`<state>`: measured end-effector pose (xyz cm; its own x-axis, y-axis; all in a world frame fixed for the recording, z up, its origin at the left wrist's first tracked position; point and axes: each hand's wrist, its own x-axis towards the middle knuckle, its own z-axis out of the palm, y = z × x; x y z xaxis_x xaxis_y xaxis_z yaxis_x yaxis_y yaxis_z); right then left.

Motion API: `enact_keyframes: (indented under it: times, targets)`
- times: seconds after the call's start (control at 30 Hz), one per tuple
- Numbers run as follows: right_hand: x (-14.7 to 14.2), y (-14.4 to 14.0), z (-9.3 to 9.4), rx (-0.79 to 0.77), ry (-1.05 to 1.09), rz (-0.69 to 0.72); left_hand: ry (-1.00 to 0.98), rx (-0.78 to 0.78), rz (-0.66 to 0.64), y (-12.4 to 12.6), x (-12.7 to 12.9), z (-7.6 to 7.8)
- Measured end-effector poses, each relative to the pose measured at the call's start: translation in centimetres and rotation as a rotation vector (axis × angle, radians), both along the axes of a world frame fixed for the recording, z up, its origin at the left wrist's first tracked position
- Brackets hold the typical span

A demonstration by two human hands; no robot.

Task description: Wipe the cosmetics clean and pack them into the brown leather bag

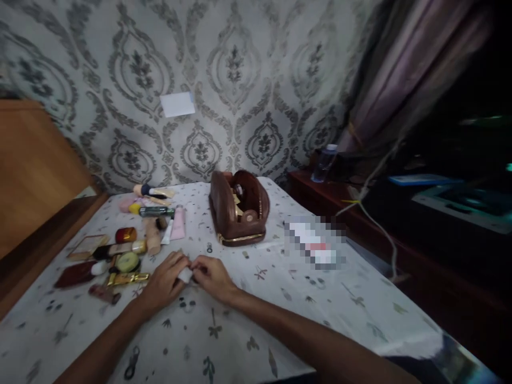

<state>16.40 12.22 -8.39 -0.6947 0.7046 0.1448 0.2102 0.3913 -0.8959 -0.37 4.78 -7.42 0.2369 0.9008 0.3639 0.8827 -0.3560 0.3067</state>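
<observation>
Your left hand (166,278), fingers curled, held a small white item (185,275) (too blurred to identify) over the table (232,362), right of the cosmetics (128,261); your right hand (214,277), nearly closed, pinched its edge, probably for steadiness.

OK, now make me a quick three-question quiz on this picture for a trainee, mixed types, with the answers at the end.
1. True or false: the brown bag is zipped shut.

2. Multiple choice: as seen in the picture, where does the pink tube lie?
A) Inside the bag
B) To the left of the bag
C) To the right of the bag

3. Fill in the colour: between the left hand and the right hand is a small ____ item.

Key: 1. False, its top gapes open. 2. B. 3. White.
</observation>
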Motion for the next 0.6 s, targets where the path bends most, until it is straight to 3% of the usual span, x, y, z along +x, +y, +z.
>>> enact_keyframes:
  times: [0.13,0.4,0.6]
  targets:
    - [0.3,0.2,-0.8,-0.115,0.173,0.015,0.024,-0.083,0.001,-0.2,-0.1,0.5]
    - [0.7,0.3,-0.5,-0.306,0.247,0.039,-0.051,-0.160,-0.002,-0.2,-0.2,0.8]
    - [0.7,0.4,-0.7,-0.318,0.241,0.048,-0.221,-0.088,0.180,0.3,-1.2,1.6]
